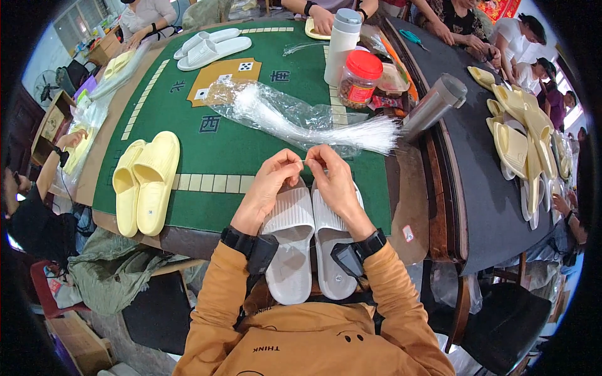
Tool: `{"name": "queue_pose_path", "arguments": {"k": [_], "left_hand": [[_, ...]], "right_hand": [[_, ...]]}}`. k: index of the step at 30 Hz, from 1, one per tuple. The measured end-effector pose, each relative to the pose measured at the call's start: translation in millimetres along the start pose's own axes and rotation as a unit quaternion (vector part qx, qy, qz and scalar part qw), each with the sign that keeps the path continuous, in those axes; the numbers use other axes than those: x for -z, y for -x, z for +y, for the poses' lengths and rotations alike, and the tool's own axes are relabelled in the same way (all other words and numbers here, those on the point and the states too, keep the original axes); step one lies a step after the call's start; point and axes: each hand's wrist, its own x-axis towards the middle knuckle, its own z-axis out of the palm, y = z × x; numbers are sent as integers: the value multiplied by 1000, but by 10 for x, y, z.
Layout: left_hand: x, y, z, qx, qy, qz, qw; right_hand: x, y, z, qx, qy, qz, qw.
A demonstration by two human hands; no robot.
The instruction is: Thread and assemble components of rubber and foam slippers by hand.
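A pair of grey slide slippers (290, 250) lies side by side at the table's near edge, toes pointing away from me. Over their toes my left hand (274, 182) and my right hand (335, 185) meet, fingers closed in a pinch. Between the fingertips a short piece of thin white plastic strand (303, 161) shows; the rest of it is hidden by the fingers. Just beyond my hands, a bundle of the same kind of white strands (370, 136) spills out of a clear plastic bag (251, 103).
Pale yellow slippers (155, 182) stand on the green mat (251, 164) at left; white slippers (216, 51) lie farther back. A white bottle (342, 47), red-lidded jar (360, 78) and grey tumbler (434, 106) stand at right. Yellow slippers (523, 147) are heaped on the dark table. Other people work around.
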Motion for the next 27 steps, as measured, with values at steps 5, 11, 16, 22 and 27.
{"name": "queue_pose_path", "arguments": {"k": [5,11,16,22,27], "left_hand": [[6,-23,-14,13,69,-5,997],[70,-43,-28,29,91,-23,995],[57,-38,-34,23,102,-45,993],[63,-39,-61,17,81,-31,996],[-70,-25,-41,-22,47,-8,999]], "right_hand": [[9,7,-46,-17,-18,-22,999],[-8,-8,-50,3,-20,-23,1000],[-13,-2,-32,28,-27,-27,999],[-28,6,-12,26,-10,-18,999],[-31,23,70,32,-2,14,999]]}}
